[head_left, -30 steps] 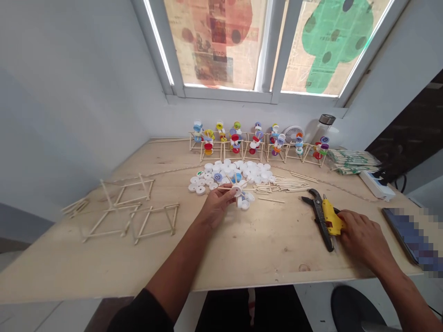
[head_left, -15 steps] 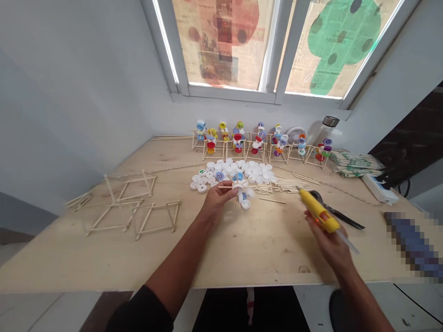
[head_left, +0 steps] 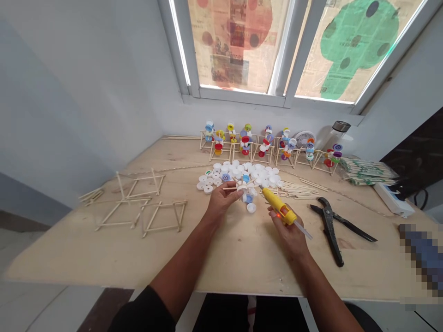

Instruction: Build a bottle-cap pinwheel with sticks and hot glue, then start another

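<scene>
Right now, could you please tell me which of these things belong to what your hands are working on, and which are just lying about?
In your hands:
the left hand, holding a stick-and-cap piece
the right hand, holding a yellow glue gun

Lying about:
black pliers
loose white bottle caps
square stick frames
a power strip
</scene>
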A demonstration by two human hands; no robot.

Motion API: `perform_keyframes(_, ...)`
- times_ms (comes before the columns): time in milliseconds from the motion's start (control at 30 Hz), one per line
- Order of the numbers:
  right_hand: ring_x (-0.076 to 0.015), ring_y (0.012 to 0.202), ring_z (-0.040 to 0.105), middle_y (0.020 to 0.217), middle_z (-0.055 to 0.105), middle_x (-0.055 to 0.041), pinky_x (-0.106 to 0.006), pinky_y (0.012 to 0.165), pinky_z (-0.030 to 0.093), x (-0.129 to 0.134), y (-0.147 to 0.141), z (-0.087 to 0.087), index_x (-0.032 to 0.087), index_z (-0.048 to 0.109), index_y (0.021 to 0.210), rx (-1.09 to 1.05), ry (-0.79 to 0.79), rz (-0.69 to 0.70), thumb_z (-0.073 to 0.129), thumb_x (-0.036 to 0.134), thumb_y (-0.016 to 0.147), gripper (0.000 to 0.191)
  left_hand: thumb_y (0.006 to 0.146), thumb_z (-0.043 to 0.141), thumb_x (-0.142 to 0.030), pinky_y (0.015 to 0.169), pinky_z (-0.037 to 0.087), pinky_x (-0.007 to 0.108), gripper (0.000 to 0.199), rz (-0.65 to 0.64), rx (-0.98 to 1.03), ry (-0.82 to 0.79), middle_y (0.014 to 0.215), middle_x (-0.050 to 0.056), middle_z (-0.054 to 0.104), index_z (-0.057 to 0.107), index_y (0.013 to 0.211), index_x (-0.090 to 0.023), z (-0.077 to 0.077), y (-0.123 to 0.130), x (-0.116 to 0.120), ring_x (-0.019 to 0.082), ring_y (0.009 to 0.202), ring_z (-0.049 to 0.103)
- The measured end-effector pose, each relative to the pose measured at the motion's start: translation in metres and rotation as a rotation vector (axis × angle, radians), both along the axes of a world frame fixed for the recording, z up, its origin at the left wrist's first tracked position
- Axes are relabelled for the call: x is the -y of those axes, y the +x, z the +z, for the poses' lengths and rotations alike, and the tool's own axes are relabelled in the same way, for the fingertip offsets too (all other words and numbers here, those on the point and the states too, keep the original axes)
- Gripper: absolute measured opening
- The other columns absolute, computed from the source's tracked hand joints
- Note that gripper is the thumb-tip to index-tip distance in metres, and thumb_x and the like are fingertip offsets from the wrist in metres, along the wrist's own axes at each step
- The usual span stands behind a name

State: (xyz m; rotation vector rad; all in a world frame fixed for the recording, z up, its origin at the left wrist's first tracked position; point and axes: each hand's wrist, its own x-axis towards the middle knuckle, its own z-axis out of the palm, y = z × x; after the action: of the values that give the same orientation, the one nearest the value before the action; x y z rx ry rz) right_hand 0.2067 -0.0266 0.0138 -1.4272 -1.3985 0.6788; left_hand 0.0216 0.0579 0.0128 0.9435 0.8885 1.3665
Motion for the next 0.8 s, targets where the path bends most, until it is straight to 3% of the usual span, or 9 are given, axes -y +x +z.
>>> perform_keyframes(300,-0.0209,0.077,0.061,0.078,0.064,-0.003,-0.03,0.067,0.046,0.004,-0.001,-0.005,0.021,0.061,0.087,0.059,-0.002,-0.017,0.055,0.042,0.083,0.022,0.052,0.082,-0.028,0.073,0.047,0.026,0.031,-0.001,-0.107,0.046,0.074,-0.002,0.063,0.063,0.074,-0.017,0.008,0.002,0.007,0.015,0.073,0.06)
perform_keyframes(533,-0.0145,0.061,0.052,0.068,0.057,0.001,-0.025,0.056,0.041,0.004,-0.001,-0.009,0.02,0.058,0.081,0.086,0.025,-0.043,0.054,0.042,0.083,0.022,0.054,0.081,-0.03,0.075,0.047,0.028,0.031,-0.021,-0.173,0.062,0.076,-0.002,0.063,0.061,0.076,-0.018,0.007,0.002,0.008,0.015,0.074,0.06)
perform_keyframes(800,-0.0138,0.059,0.051,0.067,0.055,0.0017,-0.024,0.054,0.041,0.003,-0.001,-0.011,0.021,0.057,0.08,0.07,0.011,-0.063,0.055,0.045,0.081,0.025,0.057,0.079,-0.031,0.076,0.048,0.029,0.029,-0.046,-0.241,0.123,0.084,0.001,0.065,0.062,0.077,-0.018,0.008,0.002,0.009,0.017,0.079,0.062)
